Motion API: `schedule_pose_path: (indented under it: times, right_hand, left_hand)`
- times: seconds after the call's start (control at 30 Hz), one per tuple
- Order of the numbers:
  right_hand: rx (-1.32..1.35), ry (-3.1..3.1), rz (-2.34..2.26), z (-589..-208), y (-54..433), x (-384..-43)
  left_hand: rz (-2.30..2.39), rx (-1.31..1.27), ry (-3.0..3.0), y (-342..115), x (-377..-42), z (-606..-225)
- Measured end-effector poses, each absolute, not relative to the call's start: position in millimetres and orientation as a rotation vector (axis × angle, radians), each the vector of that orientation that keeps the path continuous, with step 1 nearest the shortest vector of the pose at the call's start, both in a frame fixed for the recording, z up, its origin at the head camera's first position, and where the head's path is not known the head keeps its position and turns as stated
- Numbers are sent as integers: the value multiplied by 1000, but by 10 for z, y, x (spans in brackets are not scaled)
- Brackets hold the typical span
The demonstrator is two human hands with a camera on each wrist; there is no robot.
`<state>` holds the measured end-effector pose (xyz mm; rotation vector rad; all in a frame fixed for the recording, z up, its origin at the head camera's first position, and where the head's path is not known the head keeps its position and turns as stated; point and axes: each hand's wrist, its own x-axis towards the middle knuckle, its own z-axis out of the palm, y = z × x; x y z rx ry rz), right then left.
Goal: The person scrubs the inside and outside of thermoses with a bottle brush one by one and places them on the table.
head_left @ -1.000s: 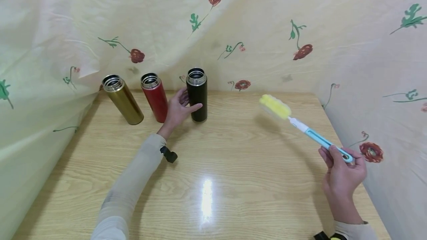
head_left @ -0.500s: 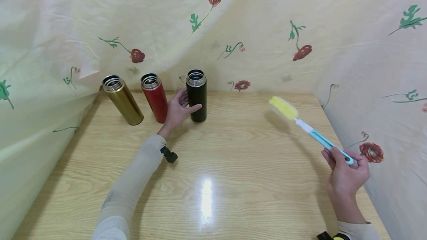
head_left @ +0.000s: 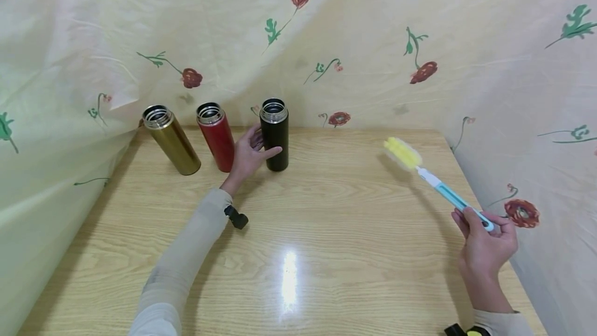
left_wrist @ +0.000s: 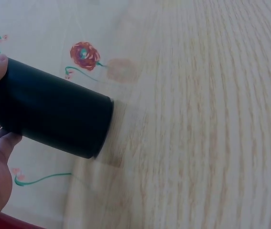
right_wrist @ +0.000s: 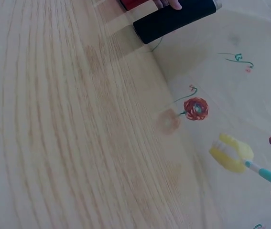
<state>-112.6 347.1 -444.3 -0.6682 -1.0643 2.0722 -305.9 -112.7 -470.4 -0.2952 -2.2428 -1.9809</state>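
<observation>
A black thermos bottle (head_left: 275, 141) without a lid stands upright at the back of the table. My left hand (head_left: 249, 154) grips it from the left, thumb across its front and fingers curled behind it. The left wrist view shows the thumb and fingertips on the bottle's dark wall (left_wrist: 54, 112). Over the right side of the table, my right hand (head_left: 487, 245) pinches the blue handle of a bottle brush (head_left: 448, 193). Its yellow sponge head (head_left: 403, 153) points up and left, raised above the table, with its shadow below.
Left of the black bottle stand a red thermos bottle (head_left: 216, 136) and a gold one (head_left: 172, 141), both lidless. The red one is close beside my left hand. A flowered cloth (head_left: 364, 51) hangs around the back and sides of the wooden table (head_left: 354, 232).
My right hand has moved slightly right, carrying the bottle brush right and a little down. The left hand keeps its grip on the black thermos bottle, which has hardly moved.
</observation>
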Motion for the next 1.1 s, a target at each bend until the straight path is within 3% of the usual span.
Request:
schedule_pose_path:
  times: [0.67, 1.1]
  right_hand:
    - [-727, -1105, 2041, -4522, 3553, -1124]
    - [-835, -1621, 1926, -4537, 3631, -1059]
  left_hand:
    - [-1966, -277, -2269, -1127, -3052, -4725]
    - [-1953, -286, -2276, -1122, -3039, -4729]
